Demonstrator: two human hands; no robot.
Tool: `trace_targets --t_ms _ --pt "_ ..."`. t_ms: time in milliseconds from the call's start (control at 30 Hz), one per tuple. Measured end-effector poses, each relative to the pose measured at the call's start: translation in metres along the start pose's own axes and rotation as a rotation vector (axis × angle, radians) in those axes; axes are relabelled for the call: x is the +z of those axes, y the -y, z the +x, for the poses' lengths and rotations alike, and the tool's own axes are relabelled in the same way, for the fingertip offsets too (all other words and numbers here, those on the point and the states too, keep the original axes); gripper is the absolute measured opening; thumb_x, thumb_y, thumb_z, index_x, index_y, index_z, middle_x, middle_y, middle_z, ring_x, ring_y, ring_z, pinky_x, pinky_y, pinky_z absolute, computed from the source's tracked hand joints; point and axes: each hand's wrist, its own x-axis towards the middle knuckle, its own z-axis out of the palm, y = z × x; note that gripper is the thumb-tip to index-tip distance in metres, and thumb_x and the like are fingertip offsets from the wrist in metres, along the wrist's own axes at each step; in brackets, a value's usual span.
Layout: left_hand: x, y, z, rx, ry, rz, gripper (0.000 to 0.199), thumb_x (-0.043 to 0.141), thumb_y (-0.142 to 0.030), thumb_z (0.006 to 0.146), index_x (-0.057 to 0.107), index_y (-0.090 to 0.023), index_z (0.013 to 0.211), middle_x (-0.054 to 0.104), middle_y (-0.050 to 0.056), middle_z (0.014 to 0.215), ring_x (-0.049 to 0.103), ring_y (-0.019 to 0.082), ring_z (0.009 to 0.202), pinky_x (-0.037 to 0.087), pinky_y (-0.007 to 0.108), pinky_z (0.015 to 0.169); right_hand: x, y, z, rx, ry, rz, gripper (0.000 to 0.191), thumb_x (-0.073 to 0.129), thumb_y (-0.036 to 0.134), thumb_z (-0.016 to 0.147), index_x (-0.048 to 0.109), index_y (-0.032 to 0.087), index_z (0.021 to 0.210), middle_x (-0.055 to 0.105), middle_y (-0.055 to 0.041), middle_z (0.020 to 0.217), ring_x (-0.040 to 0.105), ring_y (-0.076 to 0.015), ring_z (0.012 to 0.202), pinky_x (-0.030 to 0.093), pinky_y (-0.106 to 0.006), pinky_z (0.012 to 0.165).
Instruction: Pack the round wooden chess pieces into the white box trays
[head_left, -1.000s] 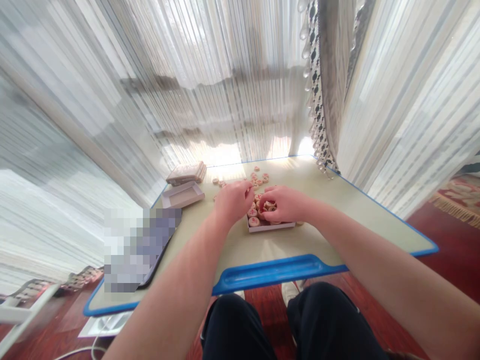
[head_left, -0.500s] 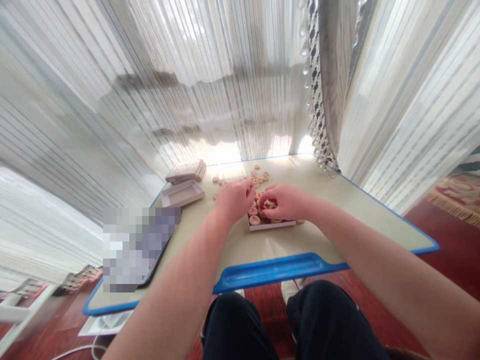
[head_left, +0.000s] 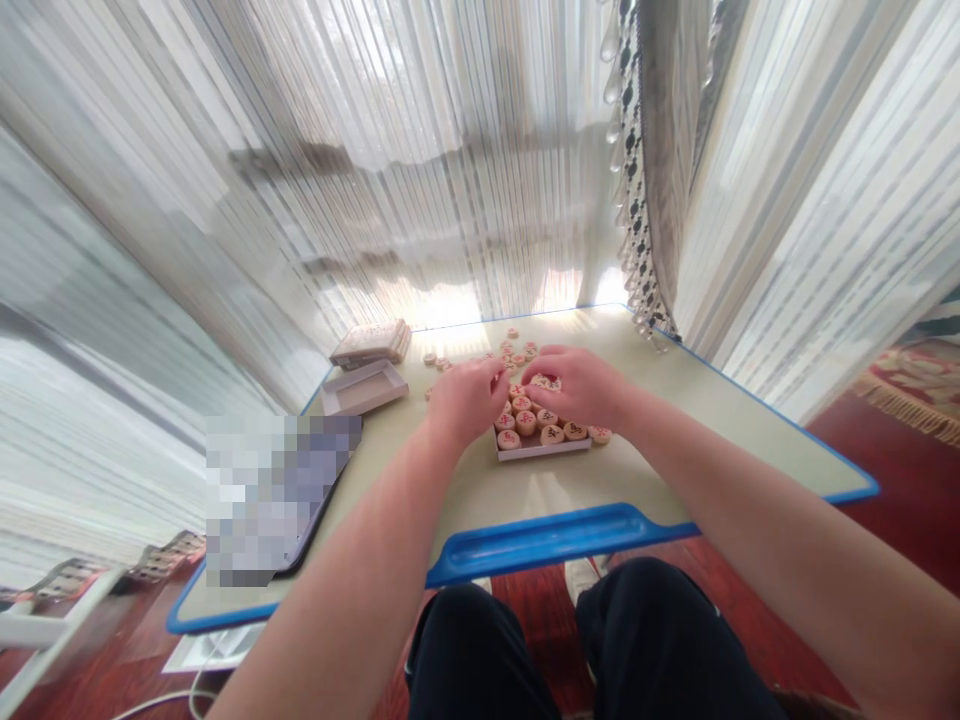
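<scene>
A shallow pinkish-white box (head_left: pixel 544 453) on the table holds several round wooden Chinese chess pieces (head_left: pixel 526 422) with red or black characters. My left hand (head_left: pixel 471 393) is beside the box's left side, its fingers curled together; anything in them is hidden. Over the far right part of the box, my right hand (head_left: pixel 577 385) has its thumb and fingers curved round a chess piece (head_left: pixel 539 382), partly covered by the hand. One loose piece (head_left: pixel 600 435) lies against the outside of the box at the right.
Several more pieces (head_left: pixel 508 350) lie scattered beyond the hands. At the left are an empty box lid (head_left: pixel 366 386), a stack of flat boxes (head_left: pixel 371 342) and a blurred-out dark-edged device (head_left: pixel 300 510). A blue tray edge (head_left: pixel 540 540) runs along the table's front; string curtains hang behind.
My right hand has moved away from me, from the near part of the box to its far part, uncovering the pieces in the near rows. My left hand has barely moved.
</scene>
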Motion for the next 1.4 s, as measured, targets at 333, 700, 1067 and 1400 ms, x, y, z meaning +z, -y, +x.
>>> trace_targets --t_ms 333,700,1067,1400 --pt "0.006 0.011 0.003 -0.010 -0.031 -0.003 0.028 0.036 -0.030 0.086 0.062 -0.020 0.079 0.065 0.006 0.080 0.057 0.018 0.076 0.041 0.027 0.068 -0.004 -0.040 0.006 0.419 0.077 -0.319 0.031 0.044 0.034 0.081 0.064 0.021 0.101 0.062 -0.0101 0.104 0.058 -0.0227 0.088 0.043 -0.031 0.068" --pt "0.007 0.014 0.004 -0.004 0.023 -0.009 0.042 0.026 -0.037 0.091 0.061 -0.019 0.076 0.063 0.007 0.080 0.056 0.018 0.077 0.042 0.028 0.071 -0.019 -0.050 0.004 0.530 0.325 -0.259 0.026 0.053 0.034 0.073 0.069 0.020 0.087 0.069 -0.0088 0.091 0.062 -0.0218 0.078 0.043 -0.028 0.060" --pt "0.016 0.027 0.003 -0.045 -0.100 -0.003 0.056 0.014 -0.035 0.095 0.064 -0.015 0.080 0.066 0.009 0.077 0.059 0.017 0.080 0.041 0.030 0.078 -0.029 -0.063 -0.003 0.376 0.592 -0.008 0.019 0.063 0.036 0.064 0.065 0.019 0.071 0.064 -0.0014 0.066 0.057 -0.0157 0.064 0.040 -0.025 0.053" --pt "-0.012 -0.007 -0.003 -0.432 -0.126 -0.033 0.049 0.025 -0.035 0.090 0.066 -0.014 0.074 0.068 0.011 0.077 0.060 0.021 0.075 0.039 0.029 0.064 -0.018 -0.042 -0.038 0.382 0.284 -0.172 0.027 0.056 0.026 0.068 0.071 0.019 0.089 0.070 -0.0065 0.091 0.062 -0.0219 0.083 0.045 -0.028 0.069"
